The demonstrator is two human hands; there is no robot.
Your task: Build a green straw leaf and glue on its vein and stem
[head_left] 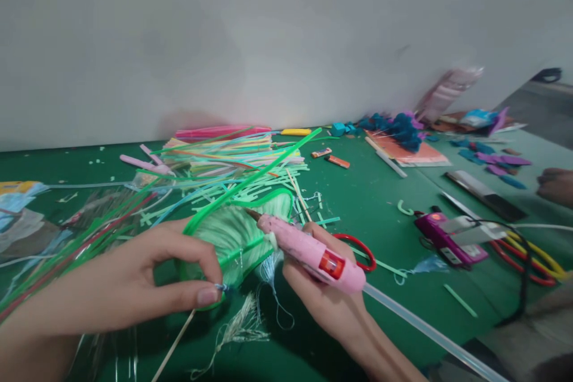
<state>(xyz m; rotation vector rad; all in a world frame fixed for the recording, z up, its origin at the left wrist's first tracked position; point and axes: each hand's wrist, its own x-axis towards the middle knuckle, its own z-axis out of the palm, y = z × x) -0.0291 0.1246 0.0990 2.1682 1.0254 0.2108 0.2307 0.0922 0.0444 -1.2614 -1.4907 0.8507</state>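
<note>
My left hand [179, 277] pinches a short bit of blue cord [221, 287] between thumb and forefinger. Right behind it is a leaf-shaped green piece [233, 230], pale and ribbed inside a bright green rim; its support is partly hidden by my fingers. My right hand [308, 286] is wrapped round a pink hot glue gun [308, 250], with a long clear glue stick [425, 331] sticking out of its rear. The gun's nozzle is over the leaf's upper part; contact is unclear. A light blue tassel [269, 271] hangs by the leaf's lower edge, and a pale tassel [242, 322] lies below.
Bundled coloured strips [224, 152] lie at the back. Red-handled scissors [358, 248] are beside the glue gun. Rightward are a purple device [450, 239], a cable [526, 274], a dark flat bar [486, 194] and another person's hand [555, 185]. Long green strips [85, 250] lie left.
</note>
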